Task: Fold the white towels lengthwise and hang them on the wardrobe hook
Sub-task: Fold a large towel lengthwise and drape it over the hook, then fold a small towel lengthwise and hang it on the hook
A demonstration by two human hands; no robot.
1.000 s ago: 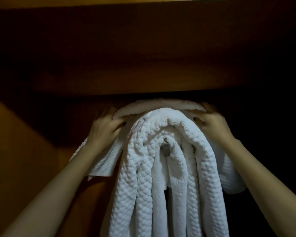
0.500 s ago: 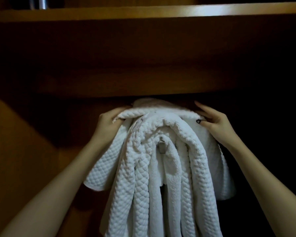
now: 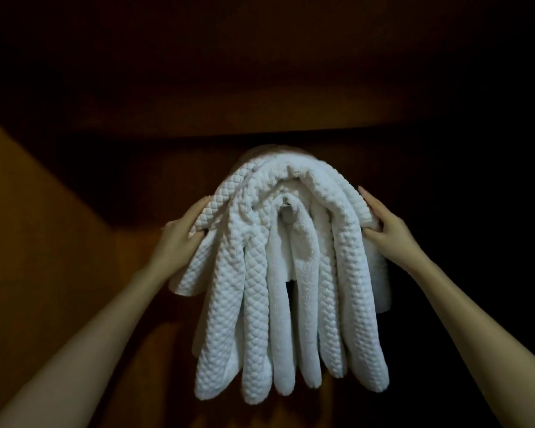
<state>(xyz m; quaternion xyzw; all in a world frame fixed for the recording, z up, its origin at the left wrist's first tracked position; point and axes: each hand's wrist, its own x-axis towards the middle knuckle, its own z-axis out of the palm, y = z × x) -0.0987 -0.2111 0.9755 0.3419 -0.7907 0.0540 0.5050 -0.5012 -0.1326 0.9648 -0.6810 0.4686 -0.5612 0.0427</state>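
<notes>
Between the two raised hands, the white towels [image 3: 278, 304] hang in a thick bundle of long folds, draped over the metal hook [image 3: 286, 212] that peeks out just inside the top of the arch they form. The left hand [image 3: 179, 239] grips the outer fold on its side, fingers curled over the quilted edge and thumb beneath. The right hand [image 3: 388, 231] holds the opposite edge, fingers laid along the cloth and thumb tucked under a bit of it. Beyond the left hand is the wardrobe's wooden side panel [image 3: 44, 227], dim and orange.

These look soft, bulky and fairly heavy together, limp rather than stiff, so they would sag and slide off one side if unevenly weighted. The best hold seems to be the top of the arch, either side of the hook, not the dangling ends below the wrists.
</notes>
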